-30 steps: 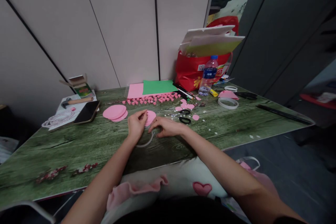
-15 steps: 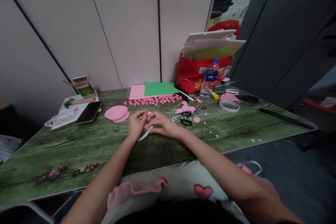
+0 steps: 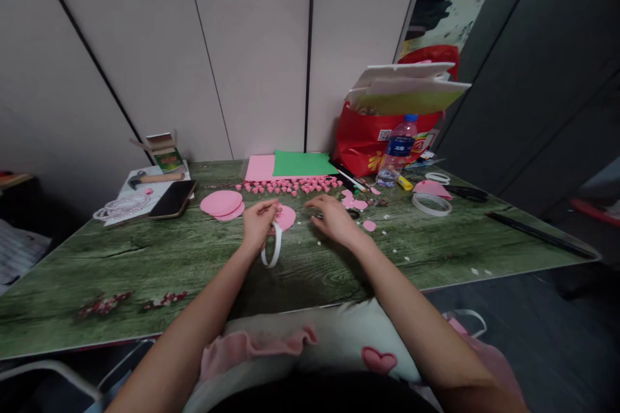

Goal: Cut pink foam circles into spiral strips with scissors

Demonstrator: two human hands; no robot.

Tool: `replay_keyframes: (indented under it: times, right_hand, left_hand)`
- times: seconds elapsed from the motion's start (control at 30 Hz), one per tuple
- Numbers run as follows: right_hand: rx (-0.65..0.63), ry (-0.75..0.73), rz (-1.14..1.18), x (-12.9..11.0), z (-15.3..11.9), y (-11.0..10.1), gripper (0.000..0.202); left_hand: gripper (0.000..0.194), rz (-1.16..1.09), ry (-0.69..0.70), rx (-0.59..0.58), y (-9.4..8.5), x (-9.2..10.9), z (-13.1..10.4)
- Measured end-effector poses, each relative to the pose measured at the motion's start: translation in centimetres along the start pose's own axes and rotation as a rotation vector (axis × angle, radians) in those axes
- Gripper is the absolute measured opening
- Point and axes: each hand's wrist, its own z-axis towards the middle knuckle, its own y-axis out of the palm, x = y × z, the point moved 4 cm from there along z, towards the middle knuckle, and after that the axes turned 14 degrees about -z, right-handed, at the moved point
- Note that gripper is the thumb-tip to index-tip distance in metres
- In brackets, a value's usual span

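My left hand (image 3: 259, 224) is closed in a pinch on a small pink piece (image 3: 278, 209), with a loop of white tape (image 3: 272, 251) hanging below its fingers. Just beside it lies a pink paper disc (image 3: 287, 217). My right hand (image 3: 334, 219) is apart from the left, its fingers spread over the black-handled scissors (image 3: 356, 213), which it partly hides; whether it touches them is unclear. Several small pink pieces (image 3: 295, 186) lie in rows beyond the hands. Left of my left hand are stacked pink discs (image 3: 221, 202).
A phone (image 3: 172, 199), hammer (image 3: 159, 177) and small box (image 3: 167, 155) are at the left. Green paper (image 3: 303, 164) lies at the back. At the right are a bottle (image 3: 398, 150), red bag (image 3: 356, 137), tape roll (image 3: 431, 204) and pink scraps (image 3: 369, 226).
My right hand has left my left hand and moved right, to the scissors. The white tape now hangs as a loop from my left hand, and the pink disc shows more. The view has shifted slightly.
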Motion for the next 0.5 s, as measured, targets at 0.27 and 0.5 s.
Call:
replay_keyframes:
  times: [0.27, 0.5]
  right_hand:
    - [-0.327, 0.304, -0.313, 7.0, -2.6, 0.3, 0.047]
    - [-0.38, 0.343, -0.442, 6.8, -2.5, 0.4, 0.044]
  left_hand:
    - [0.032, -0.071, 0.023, -0.018, -0.1, -0.3, 0.4]
    - [0.035, -0.103, -0.003, -0.035, -0.1, -0.4, 0.3]
